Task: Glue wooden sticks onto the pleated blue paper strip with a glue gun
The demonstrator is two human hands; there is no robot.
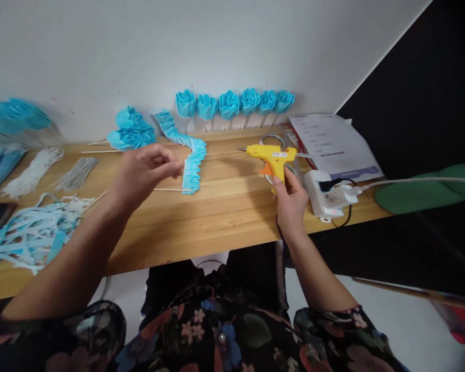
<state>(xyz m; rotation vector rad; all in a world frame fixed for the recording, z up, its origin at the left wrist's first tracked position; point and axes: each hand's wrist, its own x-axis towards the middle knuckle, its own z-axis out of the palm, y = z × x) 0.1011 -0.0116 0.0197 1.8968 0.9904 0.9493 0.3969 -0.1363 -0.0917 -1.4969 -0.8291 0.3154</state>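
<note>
In my right hand (290, 199) is a yellow hot glue gun (273, 153), gripped by its handle, with the nozzle pointing left and an orange trigger in front. A glue stick pokes out of its back. My left hand (151, 168) is closed in a pinch at the left edge of a light blue pleated paper strip (194, 164), which curves across the table toward the wall. Beneath the strip's near end lies a thin wooden stick (171, 189). The exact grip of the left fingertips is partly hidden.
Several blue paper roses (228, 105) on sticks lean against the wall, with more roses (132, 135) lying left. Paper scraps (34, 232), white strings (36, 168) and grey wires (77, 173) cover the left side. A power strip (321, 194) and printed sheets (331, 144) lie right.
</note>
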